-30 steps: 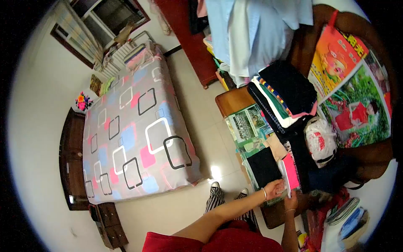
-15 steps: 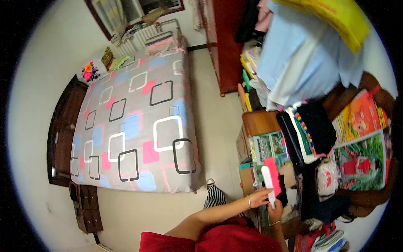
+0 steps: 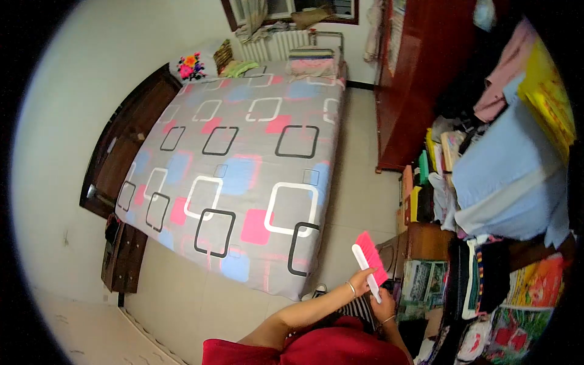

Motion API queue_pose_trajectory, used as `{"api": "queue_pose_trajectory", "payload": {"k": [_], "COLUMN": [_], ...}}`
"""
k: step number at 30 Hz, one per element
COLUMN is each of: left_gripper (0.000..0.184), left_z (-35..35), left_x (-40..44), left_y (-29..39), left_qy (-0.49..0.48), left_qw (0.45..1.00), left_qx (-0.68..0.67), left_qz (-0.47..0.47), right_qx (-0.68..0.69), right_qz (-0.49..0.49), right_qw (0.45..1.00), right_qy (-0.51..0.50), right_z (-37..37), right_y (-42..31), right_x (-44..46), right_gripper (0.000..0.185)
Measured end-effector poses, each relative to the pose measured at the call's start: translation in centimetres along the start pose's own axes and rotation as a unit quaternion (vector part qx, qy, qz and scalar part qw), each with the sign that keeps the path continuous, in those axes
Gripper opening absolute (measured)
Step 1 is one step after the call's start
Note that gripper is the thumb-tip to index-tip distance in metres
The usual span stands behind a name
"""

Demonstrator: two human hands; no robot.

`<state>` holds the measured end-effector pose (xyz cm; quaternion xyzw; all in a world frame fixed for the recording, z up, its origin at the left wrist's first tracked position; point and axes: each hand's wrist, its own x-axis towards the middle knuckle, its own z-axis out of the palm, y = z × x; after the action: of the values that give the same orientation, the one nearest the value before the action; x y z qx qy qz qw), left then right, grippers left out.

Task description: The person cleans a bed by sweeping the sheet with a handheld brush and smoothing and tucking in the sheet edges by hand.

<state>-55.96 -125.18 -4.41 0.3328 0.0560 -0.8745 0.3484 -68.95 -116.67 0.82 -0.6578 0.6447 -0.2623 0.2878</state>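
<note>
A bed brush [image 3: 366, 260] with a white back and handle and pink bristles is held in front of my body, tilted, with its head pointing away from me. My right hand [image 3: 383, 306] is closed around the handle end. My left hand [image 3: 363, 283], with a bangle at the wrist, grips the brush near where head and handle meet; its fingertips lie by the bristles. Beyond the brush to the left is the bed [image 3: 255, 176], covered by a grey sheet with squares in black, white, pink and blue.
On the right stands a wooden cabinet [image 3: 429, 240] with folded clothes [image 3: 477, 277] and printed bags. Light blue cloth [image 3: 502, 164] hangs above it. A red wardrobe [image 3: 410, 91] stands further back. Tiled floor [image 3: 359, 164] runs between bed and wardrobe. A pillow with flowers [image 3: 193, 64] lies at the headboard.
My view has turned left, so the bed and cabinet sit further right in it. The brush and both hands have swung from over the cabinet items toward the bed. Both hands keep their hold.
</note>
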Motion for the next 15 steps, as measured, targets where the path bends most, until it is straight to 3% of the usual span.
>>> {"api": "queue_pose_trajectory", "payload": {"k": [6, 12, 15], "left_gripper": [0.022, 0.016, 0.013], "left_z": [-1.0, -1.5, -2.2], "left_x": [1.6, 6.5, 6.7], "left_y": [3.6, 9.6, 12.7], "left_qy": [0.067, 0.093, 0.085], "left_qw": [0.992, 0.966, 0.948], "left_qx": [-0.100, -0.159, -0.215], "left_qz": [0.036, 0.183, 0.219], "right_qx": [-0.003, -0.023, -0.054], "right_qz": [-0.029, -0.103, -0.119], "right_qw": [0.989, 0.961, 0.933], "right_qy": [-0.143, -0.257, -0.336], "right_z": [0.0, 0.5, -0.3], "right_y": [0.5, 1.0, -3.0], "right_x": [7.1, 17.5, 22.3], "right_gripper": [0.027, 0.030, 0.034]}}
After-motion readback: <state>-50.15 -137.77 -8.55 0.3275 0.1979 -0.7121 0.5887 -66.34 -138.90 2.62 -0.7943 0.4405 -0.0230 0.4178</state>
